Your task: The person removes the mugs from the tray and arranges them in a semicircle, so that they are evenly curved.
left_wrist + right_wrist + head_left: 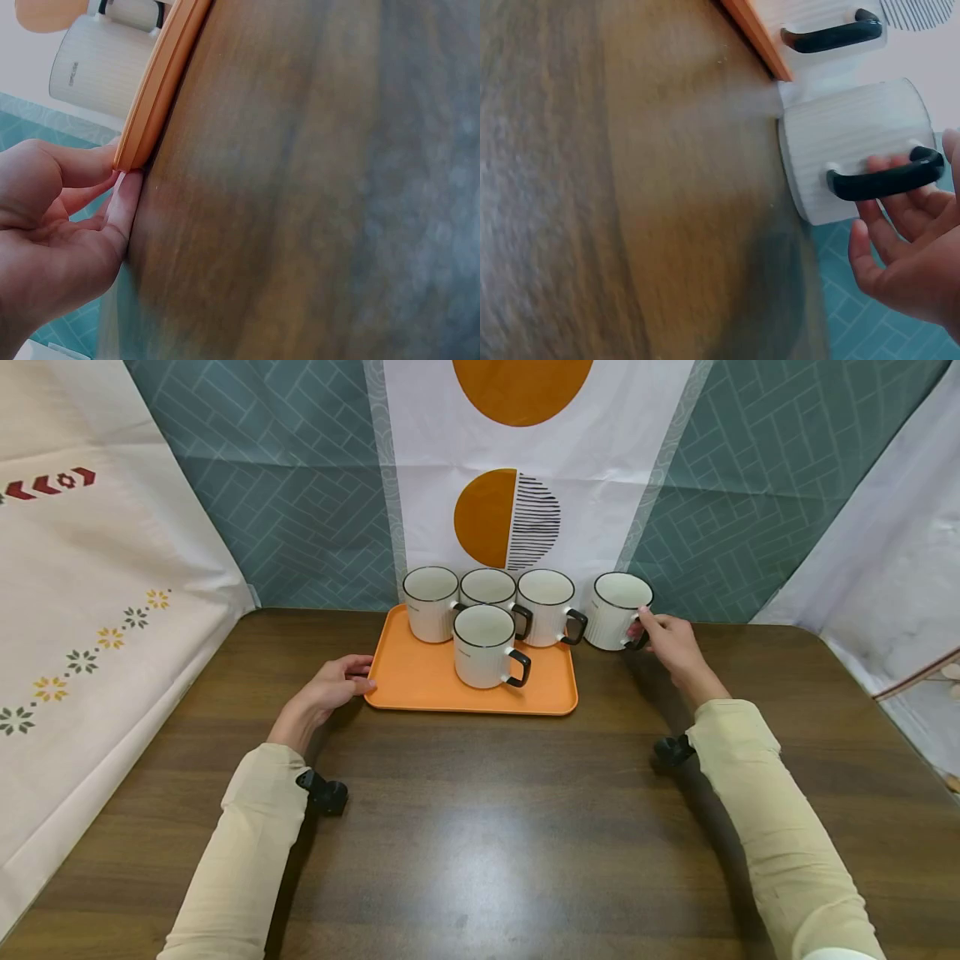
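Observation:
An orange tray (412, 681) lies on the table with several white ribbed mugs on it, each black-rimmed; the black handles that show point right. One of these mugs (483, 647) stands in front of a back row. At the tray's left edge, my left hand (330, 687) pinches the corner between thumb and fingers, seen close up in the left wrist view. Just right of the tray, another white mug (611, 610) stands upright on the table. My right hand (678, 652) holds that mug's black handle (889, 182), its fingers reaching behind the handle in the right wrist view.
The brown wooden table (480, 827) stretches toward the camera in front of the tray. Behind the mugs hangs a patterned cloth (300, 502) with a white middle panel. Pale cloths (90, 635) flank the table.

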### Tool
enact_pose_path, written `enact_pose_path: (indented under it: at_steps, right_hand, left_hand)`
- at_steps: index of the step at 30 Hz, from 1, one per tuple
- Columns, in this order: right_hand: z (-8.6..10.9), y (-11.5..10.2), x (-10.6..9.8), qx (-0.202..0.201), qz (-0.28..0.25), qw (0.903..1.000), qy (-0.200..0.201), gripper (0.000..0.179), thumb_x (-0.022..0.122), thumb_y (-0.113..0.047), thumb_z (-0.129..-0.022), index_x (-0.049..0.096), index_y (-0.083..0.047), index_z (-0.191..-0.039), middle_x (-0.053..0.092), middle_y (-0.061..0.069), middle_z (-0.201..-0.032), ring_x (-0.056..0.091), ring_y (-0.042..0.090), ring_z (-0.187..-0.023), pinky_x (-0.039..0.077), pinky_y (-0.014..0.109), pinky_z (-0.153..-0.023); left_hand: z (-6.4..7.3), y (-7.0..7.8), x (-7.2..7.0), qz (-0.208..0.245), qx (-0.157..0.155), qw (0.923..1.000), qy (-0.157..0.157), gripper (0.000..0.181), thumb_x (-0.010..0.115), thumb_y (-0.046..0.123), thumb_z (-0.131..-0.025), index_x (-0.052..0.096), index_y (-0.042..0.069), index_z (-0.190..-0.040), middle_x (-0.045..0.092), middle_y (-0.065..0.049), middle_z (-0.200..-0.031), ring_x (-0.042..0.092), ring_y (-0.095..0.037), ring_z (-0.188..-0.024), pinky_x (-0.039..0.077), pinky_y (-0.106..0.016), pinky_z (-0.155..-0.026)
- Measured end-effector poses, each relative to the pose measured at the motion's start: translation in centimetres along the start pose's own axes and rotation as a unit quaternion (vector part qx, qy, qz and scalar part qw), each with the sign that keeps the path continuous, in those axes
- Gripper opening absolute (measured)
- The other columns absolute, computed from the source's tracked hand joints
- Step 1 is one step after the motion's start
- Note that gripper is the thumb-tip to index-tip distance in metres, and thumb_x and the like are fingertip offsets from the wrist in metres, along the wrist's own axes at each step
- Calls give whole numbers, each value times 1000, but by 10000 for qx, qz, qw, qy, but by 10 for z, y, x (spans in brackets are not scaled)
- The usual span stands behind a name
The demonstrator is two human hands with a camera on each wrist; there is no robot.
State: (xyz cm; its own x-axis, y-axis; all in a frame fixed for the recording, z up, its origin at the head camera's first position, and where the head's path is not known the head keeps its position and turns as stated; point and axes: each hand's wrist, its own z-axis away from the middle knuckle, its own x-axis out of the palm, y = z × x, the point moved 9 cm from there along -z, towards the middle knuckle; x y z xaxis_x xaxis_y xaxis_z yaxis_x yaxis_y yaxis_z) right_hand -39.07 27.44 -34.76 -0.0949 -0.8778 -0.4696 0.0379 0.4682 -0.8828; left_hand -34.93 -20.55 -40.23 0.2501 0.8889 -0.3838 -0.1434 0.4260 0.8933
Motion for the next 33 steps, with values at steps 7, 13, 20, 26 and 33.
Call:
enact_pose_path:
  at_steps: [7,13,20,26,33]
  right_hand:
    - [5,-5,-26,-48,-1112,9922,554,47,44,-43,-101,59,0,-111,59,-3,-102,53,21,-107,42,37,-90]
    - [15,-23,-45,-236,-2203,9716,836,23,48,-24,-102,59,-4,-101,62,-6,-91,57,10,-88,45,20,-70]
    - [29,-49,-36,-693,-1867,9790,426,20,48,-20,-102,61,-5,-101,63,-5,-87,58,11,-84,46,21,-69]
    - [45,-62,-1,-922,-952,9909,-249,27,47,-20,-103,59,4,-105,63,-6,-88,58,9,-85,46,22,-68]
    - [53,-61,57,-914,-126,9875,-1281,37,42,-21,-104,56,11,-114,62,19,-110,59,21,-102,48,33,-84]
  left_hand:
    - [2,2,0,-13,-24,10000,-19,59,52,0,-97,25,-7,-148,34,-27,-139,40,-38,-125,34,-44,-105]
    - [0,1,0,-19,-82,10000,22,59,53,1,-97,25,-7,-148,34,-27,-139,40,-38,-125,32,-44,-107]
    - [1,3,0,-62,-95,9999,68,59,53,0,-96,26,-7,-148,35,-27,-139,41,-37,-123,33,-44,-106]
    - [0,4,4,-54,-57,10000,35,59,53,1,-96,26,-7,-148,35,-27,-138,42,-36,-122,34,-42,-105]
    - [-1,4,3,-100,19,9999,32,59,52,0,-97,24,-9,-147,34,-28,-138,40,-36,-122,34,-42,-104]
